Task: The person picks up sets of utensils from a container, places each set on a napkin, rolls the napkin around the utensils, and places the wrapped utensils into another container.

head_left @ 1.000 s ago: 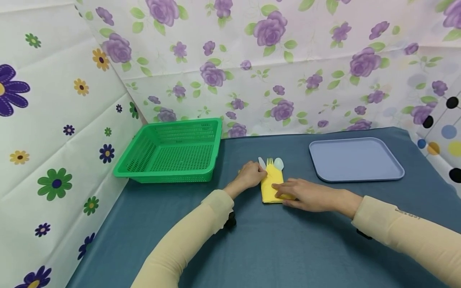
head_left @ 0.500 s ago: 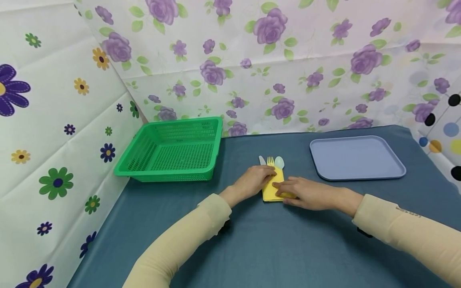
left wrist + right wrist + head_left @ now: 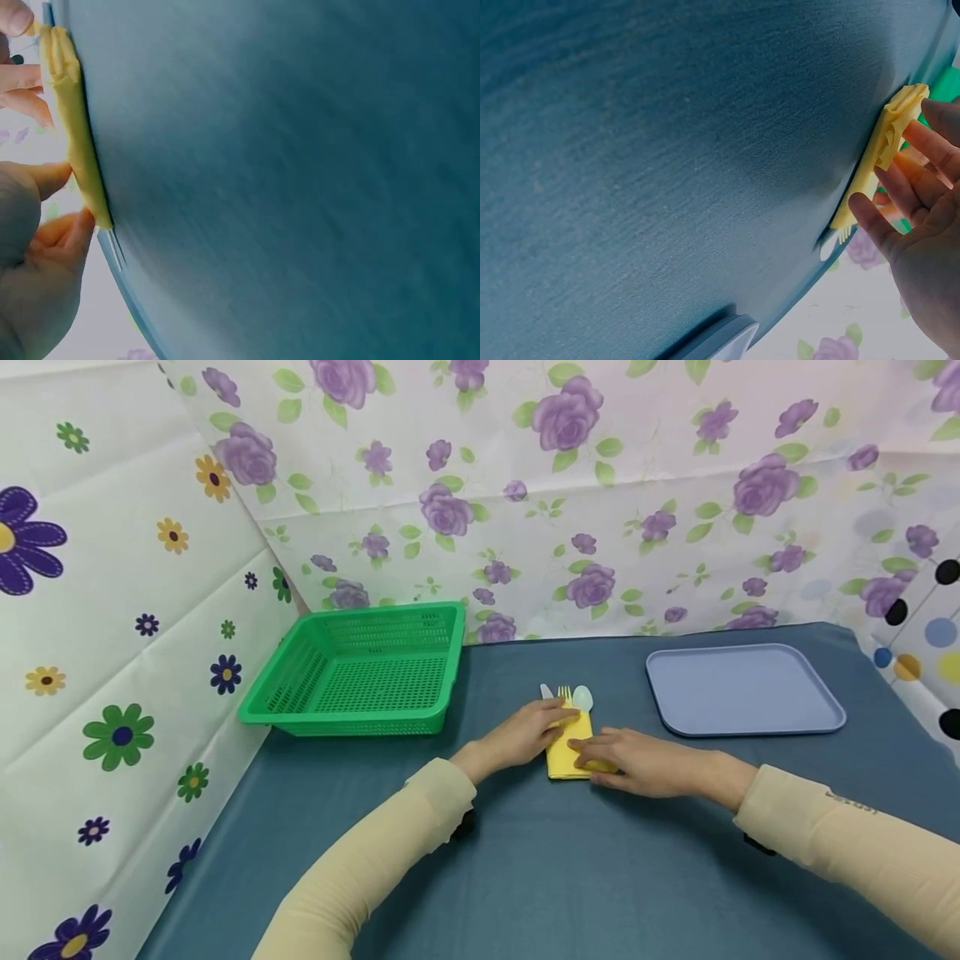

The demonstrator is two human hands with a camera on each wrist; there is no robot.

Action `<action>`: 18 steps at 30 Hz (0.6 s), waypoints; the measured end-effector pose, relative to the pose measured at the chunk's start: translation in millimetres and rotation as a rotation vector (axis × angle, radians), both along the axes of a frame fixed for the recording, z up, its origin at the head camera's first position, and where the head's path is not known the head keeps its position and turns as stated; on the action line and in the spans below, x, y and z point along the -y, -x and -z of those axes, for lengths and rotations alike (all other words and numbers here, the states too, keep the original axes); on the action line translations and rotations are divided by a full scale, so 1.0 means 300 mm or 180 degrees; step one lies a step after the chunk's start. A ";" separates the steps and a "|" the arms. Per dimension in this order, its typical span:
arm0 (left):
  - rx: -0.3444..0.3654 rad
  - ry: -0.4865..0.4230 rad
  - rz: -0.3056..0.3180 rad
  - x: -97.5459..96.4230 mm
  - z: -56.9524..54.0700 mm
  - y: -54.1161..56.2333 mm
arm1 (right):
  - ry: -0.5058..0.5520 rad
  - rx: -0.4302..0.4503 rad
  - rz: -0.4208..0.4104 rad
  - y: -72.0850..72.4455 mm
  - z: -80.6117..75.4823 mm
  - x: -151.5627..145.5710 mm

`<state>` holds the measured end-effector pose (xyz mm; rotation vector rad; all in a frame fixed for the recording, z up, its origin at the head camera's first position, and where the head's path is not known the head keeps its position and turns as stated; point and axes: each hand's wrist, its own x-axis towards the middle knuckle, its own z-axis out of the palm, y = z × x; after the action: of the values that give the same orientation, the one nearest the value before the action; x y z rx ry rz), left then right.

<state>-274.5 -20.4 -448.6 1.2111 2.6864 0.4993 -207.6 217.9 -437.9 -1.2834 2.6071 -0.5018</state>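
A folded yellow napkin [image 3: 567, 760] lies on the blue cloth, wrapped around a white plastic knife [image 3: 547, 692], a yellow fork [image 3: 565, 692] and a pale spoon [image 3: 582, 697], whose upper ends stick out at the far side. My left hand [image 3: 521, 732] lies over the napkin's upper left, its fingertips resting on top; in the left wrist view its thumb [image 3: 52, 177] touches the napkin's side. From the right, my right hand [image 3: 637, 762] presses the lower part with spread fingers. The right wrist view shows those fingers [image 3: 900, 191] against the yellow folds. The handles are hidden inside.
A green plastic basket [image 3: 341, 727] with slotted walls stands at the back left. At the back right lies a blue-grey tray [image 3: 746, 727]. Flower-printed sheets [image 3: 420, 552] hang behind and on the left of the blue-covered table [image 3: 540, 877].
My left hand has moved from the left edge by the knife rightward onto the napkin's top, and its fingers now lie across it. The right hand has stayed in place.
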 end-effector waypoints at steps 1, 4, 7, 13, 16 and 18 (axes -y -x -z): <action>0.0033 -0.0075 -0.0077 0.003 -0.001 -0.001 | -0.0001 -0.0001 0.0002 0.000 0.000 0.001; 0.0112 -0.0237 -0.0275 0.022 -0.006 -0.017 | -0.0010 -0.0005 0.0006 -0.003 -0.002 0.006; 0.0145 -0.0226 -0.0352 0.048 -0.010 -0.052 | -0.0006 0.0009 0.0003 -0.005 -0.007 0.006; 0.0516 -0.0426 -0.0833 0.064 -0.020 -0.126 | 0.0036 0.0001 0.0057 -0.009 -0.014 -0.004; 0.0797 -0.0705 -0.1059 0.057 -0.024 -0.147 | 0.0075 0.0027 0.0052 -0.013 -0.012 -0.006; 0.0957 -0.0892 -0.1170 0.054 -0.022 -0.158 | 0.0075 0.0055 0.0037 -0.017 -0.010 -0.005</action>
<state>-227.1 -36.6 -441.9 0.6193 2.6332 1.0463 -202.6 219.4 -435.0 -1.2661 2.6036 -0.5447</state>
